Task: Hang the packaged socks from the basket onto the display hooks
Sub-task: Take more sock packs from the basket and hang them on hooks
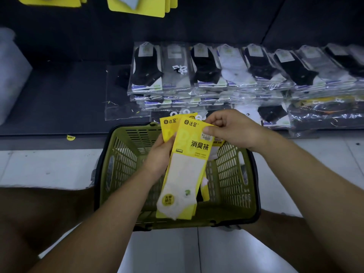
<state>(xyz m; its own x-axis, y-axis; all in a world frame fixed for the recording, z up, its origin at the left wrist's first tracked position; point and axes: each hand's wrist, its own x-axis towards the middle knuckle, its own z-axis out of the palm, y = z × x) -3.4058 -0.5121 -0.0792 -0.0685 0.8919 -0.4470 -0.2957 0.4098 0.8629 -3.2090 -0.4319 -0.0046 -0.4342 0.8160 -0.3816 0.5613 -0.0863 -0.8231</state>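
Observation:
An olive-green plastic basket (232, 170) stands on the floor between my knees. Above it I hold a small fanned stack of yellow sock packs (185, 170), each showing a white sock. My left hand (157, 156) grips the stack from the left side at mid height. My right hand (230, 131) pinches the top right corner of the front pack near its price sticker. More yellow packs (137, 5) hang from hooks at the top edge of the view.
A dark low shelf (59, 95) runs behind the basket. Stacks of clear-wrapped black, grey and white socks (216, 71) lie on it to the right. A loose clear bag (122, 91) lies left of them. White floor tiles surround the basket.

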